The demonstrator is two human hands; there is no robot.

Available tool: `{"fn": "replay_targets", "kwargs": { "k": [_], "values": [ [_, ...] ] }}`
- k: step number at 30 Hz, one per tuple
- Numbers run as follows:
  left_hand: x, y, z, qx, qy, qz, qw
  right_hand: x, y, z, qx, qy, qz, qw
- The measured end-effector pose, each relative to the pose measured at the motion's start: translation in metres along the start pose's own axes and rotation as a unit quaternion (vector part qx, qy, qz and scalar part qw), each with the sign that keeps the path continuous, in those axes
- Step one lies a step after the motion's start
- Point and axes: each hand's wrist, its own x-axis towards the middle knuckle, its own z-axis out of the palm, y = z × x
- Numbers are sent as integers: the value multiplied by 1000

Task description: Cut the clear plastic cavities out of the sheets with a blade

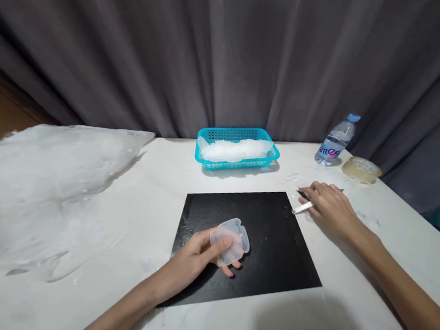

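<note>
My left hand (207, 251) pinches a translucent plastic piece (231, 242) between thumb and fingers. The piece is flat with rounded corners and a small notch on its edge. It is held over a black mat (271, 252). Just past the mat's right edge, my right hand (328, 205) is down by the table with curled fingers around a slim white tool (303, 208), whose tip points toward the mat. What kind of tool it is cannot be made out. A dark pointed thing (302, 193) shows by the fingertips, mostly hidden under the hand.
Behind the mat stands a turquoise basket (238, 164) with white translucent pieces (237, 149) in it. Large clear plastic bags (54, 171) with whitish contents cover the left of the white table (146, 190). A water bottle (335, 142) and a tape roll (361, 170) sit at the back right.
</note>
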Motion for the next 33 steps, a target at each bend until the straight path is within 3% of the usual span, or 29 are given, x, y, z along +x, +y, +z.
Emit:
{"fn": "replay_targets", "kwargs": {
  "k": [6,15,21,24,33],
  "values": [
    [1,-3,0,-12,-1,2,1000,9,-7,6,-30,0,16,999],
    [-1,-6,1,-13,-4,13,1000,11,-26,-3,75,-26,-4,997],
    [0,-7,-1,-17,-8,13,1000,2,-13,-8,178,-68,43,981],
    [0,-7,-1,-19,-5,11,1000,3,-11,-9,210,-87,35,973],
    [1,-9,-1,-108,-12,39,993,25,-33,-10,261,-32,26,964]
  ]
}}
